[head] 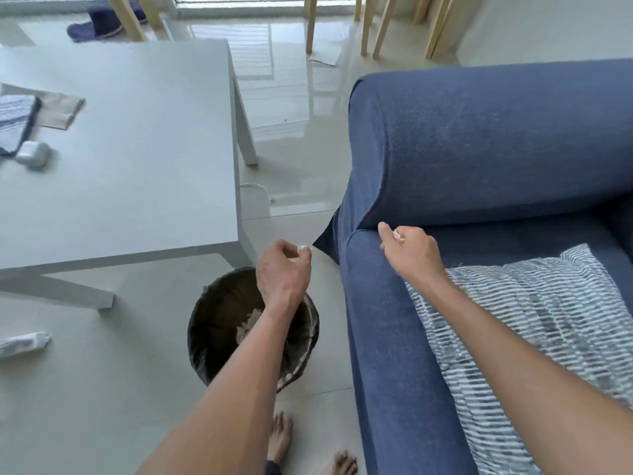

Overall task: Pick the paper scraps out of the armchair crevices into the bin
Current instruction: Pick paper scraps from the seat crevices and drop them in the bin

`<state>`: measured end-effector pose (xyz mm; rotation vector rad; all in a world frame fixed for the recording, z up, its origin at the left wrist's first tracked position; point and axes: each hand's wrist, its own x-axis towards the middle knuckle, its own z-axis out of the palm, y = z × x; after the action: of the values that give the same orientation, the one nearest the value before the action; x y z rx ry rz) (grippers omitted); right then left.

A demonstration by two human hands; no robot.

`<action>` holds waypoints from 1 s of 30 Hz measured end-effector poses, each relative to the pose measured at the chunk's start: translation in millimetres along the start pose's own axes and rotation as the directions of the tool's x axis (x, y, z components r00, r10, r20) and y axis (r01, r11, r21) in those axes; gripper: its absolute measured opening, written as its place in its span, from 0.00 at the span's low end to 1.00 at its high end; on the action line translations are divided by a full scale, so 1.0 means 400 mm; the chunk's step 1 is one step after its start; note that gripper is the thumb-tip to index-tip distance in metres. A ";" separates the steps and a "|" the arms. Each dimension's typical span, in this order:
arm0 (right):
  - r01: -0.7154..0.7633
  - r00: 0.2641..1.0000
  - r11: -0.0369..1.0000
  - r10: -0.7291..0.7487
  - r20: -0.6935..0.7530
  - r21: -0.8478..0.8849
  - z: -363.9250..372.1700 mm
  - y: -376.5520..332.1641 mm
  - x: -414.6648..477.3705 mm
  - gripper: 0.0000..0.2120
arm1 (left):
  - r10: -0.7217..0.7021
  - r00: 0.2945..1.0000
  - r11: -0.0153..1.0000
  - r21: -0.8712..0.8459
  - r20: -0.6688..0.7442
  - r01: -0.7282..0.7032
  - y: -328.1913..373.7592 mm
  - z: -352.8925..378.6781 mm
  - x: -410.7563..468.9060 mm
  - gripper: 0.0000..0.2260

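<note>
**Blue armchair, lined bin, a scrap in each hand**

Blue woven armchair [479,149] fills the right side: broad padded arm, seat below it, and a crease between the two running right from the front corner. Grey-white desk [137,166] takes the left, standing on the glossy pale tiled floor [291,108]. Striped blue-and-white cushion [531,320] lies on the seat, under the right forearm.

Round bin [209,337], lined with a black bag, stands on the floor between the desk leg and the armchair front, just beside the chair. Crumpled paper [248,325] sits inside, partly hidden by the left forearm.

Hands are apart, each closed on something. Left hand [282,272] hangs over the far rim of the bin, fingers curled, tips pinching a small white scrap [303,248]. Right hand [409,250] sits at the front end of the arm-seat crease, knuckles up, thumb and fingers pinching a second scrap [399,236]. Whether that scrap touches the fabric cannot be told.

Smaller items:
- dark blue slipper [99,25] on the floor beyond the desk
- brown paper [60,111], striped cloth [15,121] and small white case [32,154] at the desk's left edge
- white packet [24,342] and thin white cable [257,190] on the floor
- two bare feet [281,437] at the bottom edge, near the bin
</note>
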<state>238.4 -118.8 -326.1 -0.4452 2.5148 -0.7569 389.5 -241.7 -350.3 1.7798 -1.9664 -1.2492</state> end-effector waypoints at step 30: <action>-0.132 0.774 0.963 0.248 0.582 -0.234 0.642 -0.047 -0.316 0.31 | -0.054 0.960 0.980 0.200 0.275 -0.002 -0.521 -0.312 0.091 0.12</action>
<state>481.6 -190.0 -460.6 -0.4035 1.9718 -0.2392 611.2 -310.6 -430.9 1.8065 -2.3022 -1.4262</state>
